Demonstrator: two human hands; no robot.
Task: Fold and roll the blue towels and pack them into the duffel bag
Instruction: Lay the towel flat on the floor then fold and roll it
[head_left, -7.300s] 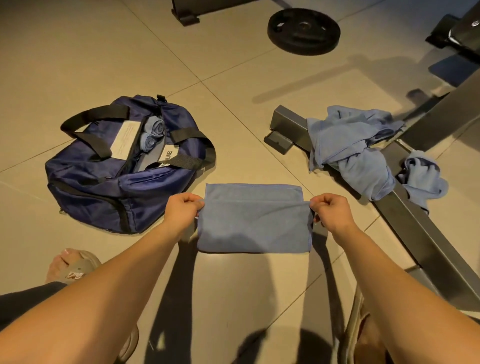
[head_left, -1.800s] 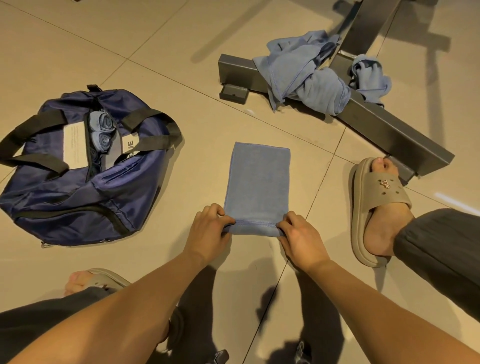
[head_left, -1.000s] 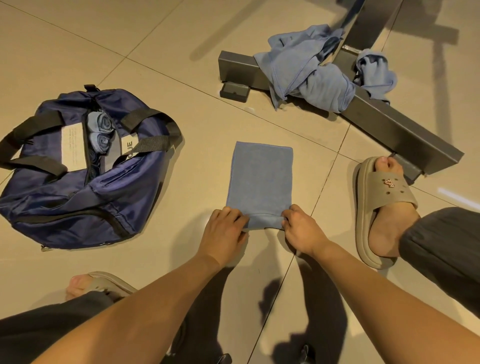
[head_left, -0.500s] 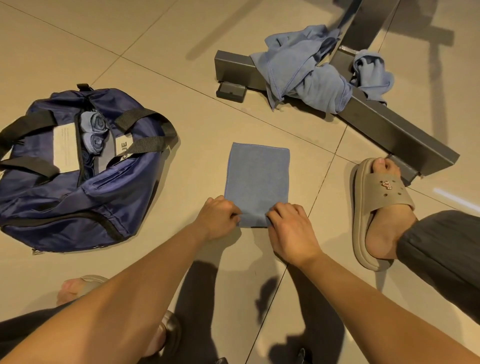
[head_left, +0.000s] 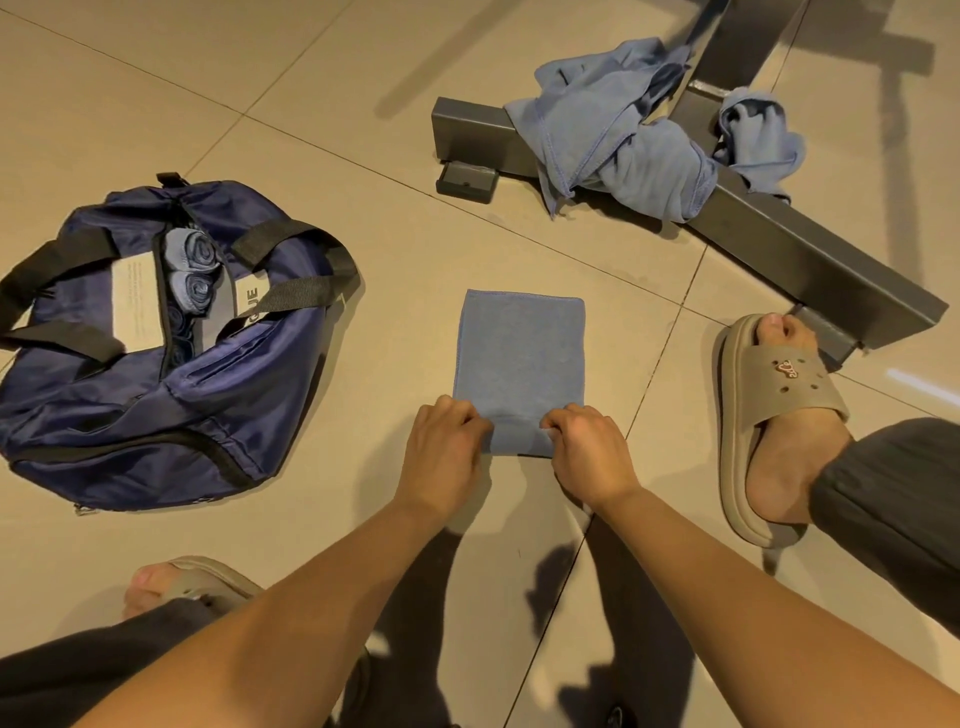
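Note:
A folded blue towel (head_left: 519, 358) lies flat on the tiled floor as a narrow strip, its near end turned into a small roll. My left hand (head_left: 447, 452) grips the roll's left end and my right hand (head_left: 587, 452) grips its right end, fingers curled over it. The navy duffel bag (head_left: 156, 395) sits open on the floor to the left, with rolled blue towels (head_left: 192, 270) showing in its mouth. Loose blue towels (head_left: 634, 140) are heaped over a metal bar at the upper right.
A grey metal bench frame (head_left: 810, 254) runs across the floor at the upper right. My right foot in a beige slide (head_left: 769, 415) is planted beside it. My left foot (head_left: 176, 587) is at the lower left.
The towel was turned lengthwise away from me. Both hands then took its near end and have rolled it forward, so the flat part is shorter than a second ago.

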